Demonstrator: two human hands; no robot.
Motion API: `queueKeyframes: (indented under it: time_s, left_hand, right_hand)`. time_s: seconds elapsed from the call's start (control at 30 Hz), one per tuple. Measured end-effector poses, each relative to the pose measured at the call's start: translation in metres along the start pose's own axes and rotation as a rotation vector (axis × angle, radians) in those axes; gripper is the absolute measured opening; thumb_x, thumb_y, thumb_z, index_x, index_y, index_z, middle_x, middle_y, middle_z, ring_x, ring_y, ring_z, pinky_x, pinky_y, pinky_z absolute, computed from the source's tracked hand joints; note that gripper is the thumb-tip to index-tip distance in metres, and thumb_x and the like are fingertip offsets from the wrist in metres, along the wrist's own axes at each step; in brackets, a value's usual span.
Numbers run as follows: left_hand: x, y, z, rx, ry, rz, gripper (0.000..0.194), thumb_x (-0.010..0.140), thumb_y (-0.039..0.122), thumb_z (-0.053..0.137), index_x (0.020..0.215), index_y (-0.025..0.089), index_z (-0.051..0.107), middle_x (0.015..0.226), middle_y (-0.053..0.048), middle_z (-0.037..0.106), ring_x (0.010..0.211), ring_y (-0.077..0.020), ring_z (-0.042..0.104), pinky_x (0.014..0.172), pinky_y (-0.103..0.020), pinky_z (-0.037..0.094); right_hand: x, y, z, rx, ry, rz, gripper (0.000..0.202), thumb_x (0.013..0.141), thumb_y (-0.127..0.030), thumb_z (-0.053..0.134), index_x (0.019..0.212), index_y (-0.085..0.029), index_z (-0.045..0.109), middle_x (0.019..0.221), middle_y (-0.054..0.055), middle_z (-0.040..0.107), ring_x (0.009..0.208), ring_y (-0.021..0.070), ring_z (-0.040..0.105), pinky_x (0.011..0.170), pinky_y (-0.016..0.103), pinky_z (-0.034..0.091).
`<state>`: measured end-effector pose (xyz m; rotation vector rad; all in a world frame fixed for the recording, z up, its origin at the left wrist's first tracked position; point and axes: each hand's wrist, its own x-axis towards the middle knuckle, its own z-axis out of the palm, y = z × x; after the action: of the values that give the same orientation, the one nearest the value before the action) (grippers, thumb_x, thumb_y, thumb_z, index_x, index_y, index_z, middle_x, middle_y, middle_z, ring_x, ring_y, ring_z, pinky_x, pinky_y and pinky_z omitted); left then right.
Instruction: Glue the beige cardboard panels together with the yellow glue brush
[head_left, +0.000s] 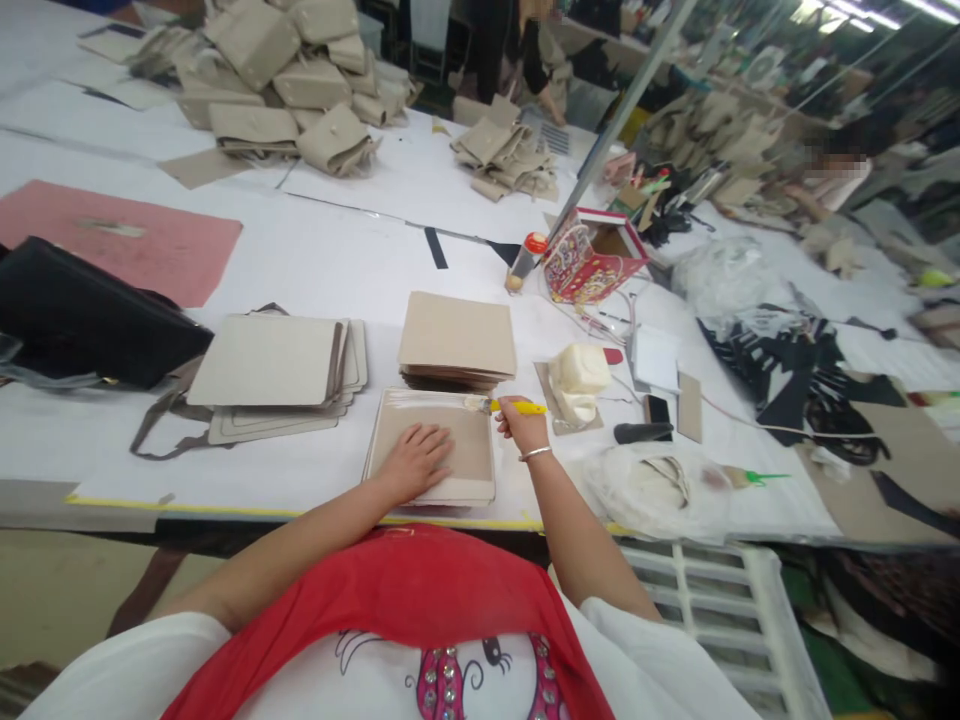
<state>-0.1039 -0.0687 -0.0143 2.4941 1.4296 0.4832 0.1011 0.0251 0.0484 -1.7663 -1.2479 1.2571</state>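
My left hand (415,462) lies flat, fingers spread, on the top beige panel (471,455) of a low stack at the table's front edge. In my right hand (521,420) is a yellow-handled brush (528,407), its bristles touching the panel's upper right part. A whitish wet streak runs along the panel's far edge. Just behind stands a taller stack of beige panels (457,335). To the right, a cream-coloured container (581,370) sits on a small board.
Pale panels (262,360) with a strap and a black bag (97,315) lie left. Right are a phone (658,412), a plastic bag (652,490) and a red box (592,255). Beige bags (255,45) are heaped behind. Other people work farther back.
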Motion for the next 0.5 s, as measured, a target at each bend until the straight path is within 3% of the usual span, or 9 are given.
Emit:
queueKeyframes:
  time_s: [0.13, 0.23, 0.33, 0.5]
  left_hand:
    - [0.0, 0.001, 0.002, -0.011, -0.006, -0.007, 0.042, 0.086, 0.042, 0.045, 0.123, 0.025, 0.052, 0.134, -0.007, 0.048, 0.126, -0.025, 0.037, 0.108, -0.044, 0.017]
    - [0.0, 0.002, 0.004, 0.001, -0.018, -0.022, 0.042, 0.086, 0.043, 0.044, 0.123, 0.024, 0.053, 0.135, -0.007, 0.047, 0.126, -0.025, 0.036, 0.108, -0.044, 0.017]
    - [0.001, 0.003, 0.005, 0.009, -0.034, -0.035, 0.042, 0.086, 0.044, 0.044, 0.122, 0.025, 0.053, 0.135, -0.007, 0.047, 0.126, -0.0252, 0.036, 0.108, -0.043, 0.017]
    - [0.003, 0.007, 0.004, 0.008, -0.057, -0.058, 0.043, 0.084, 0.044, 0.046, 0.122, 0.026, 0.054, 0.135, -0.006, 0.047, 0.127, -0.025, 0.036, 0.109, -0.044, 0.018]
  right_hand:
    - [-0.018, 0.028, -0.066, 0.053, 0.059, -0.094, 0.039, 0.08, -0.044, 0.05, 0.109, -0.017, 0.052, 0.073, 0.0, 0.063, 0.048, 0.0082, 0.058, 0.041, 0.016, 0.043]
    - [-0.028, 0.063, -0.093, -0.029, 0.159, -0.145, 0.043, 0.086, -0.047, 0.038, 0.12, -0.02, 0.042, 0.084, 0.002, 0.064, 0.054, 0.0095, 0.061, 0.048, 0.019, 0.045]
    - [-0.031, 0.105, -0.095, -0.372, 0.223, -0.118, 0.033, 0.09, -0.039, 0.035, 0.113, -0.018, 0.045, 0.085, 0.004, 0.064, 0.066, 0.0117, 0.061, 0.059, 0.022, 0.045]
    - [-0.029, 0.16, -0.063, -0.961, 0.199, -0.153, 0.033, 0.084, -0.033, 0.052, 0.11, -0.014, 0.049, 0.091, 0.01, 0.059, 0.087, 0.0194, 0.054, 0.075, 0.027, 0.038]
